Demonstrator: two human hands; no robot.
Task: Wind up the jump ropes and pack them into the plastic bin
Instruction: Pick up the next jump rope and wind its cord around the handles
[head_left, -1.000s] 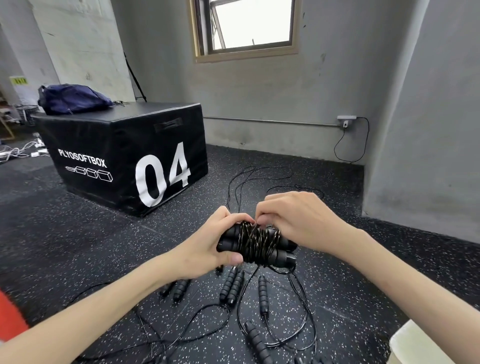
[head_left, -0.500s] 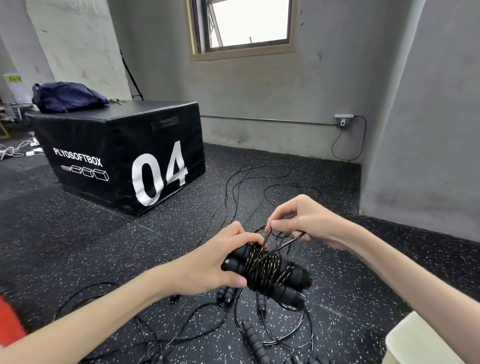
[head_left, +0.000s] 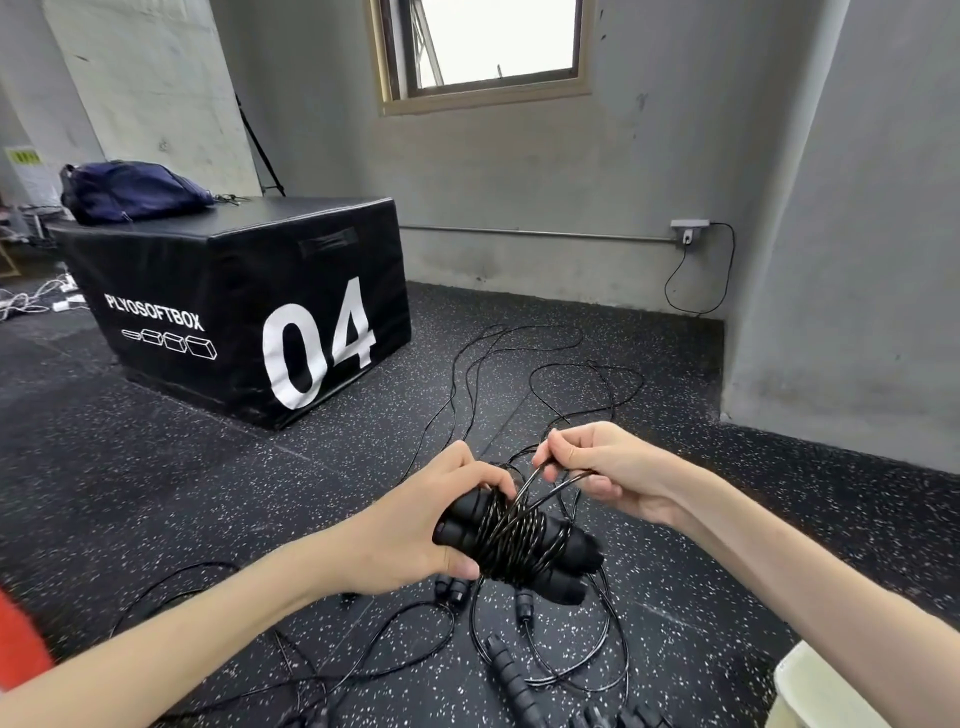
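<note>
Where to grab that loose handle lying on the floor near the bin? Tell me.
Grip the ribbed handle round its middle, coming from above: it lies flat on the floor, long sides exposed, cord trailing off its far end. Both hands look busy with the wound rope.

The rope (head_left: 511, 540) is showing glossy black, wound on matte black handles (head_left: 566, 564). The floor (head_left: 156, 493) is lying dark, speckled white. The box (head_left: 234, 312) is sitting black with white "04" and lettering, a navy bag (head_left: 130, 192) on top. The walls (head_left: 519, 171) are looking grey, the bin (head_left: 815, 691) cream-white, and something red (head_left: 21, 644) is peeking in at left.
</note>
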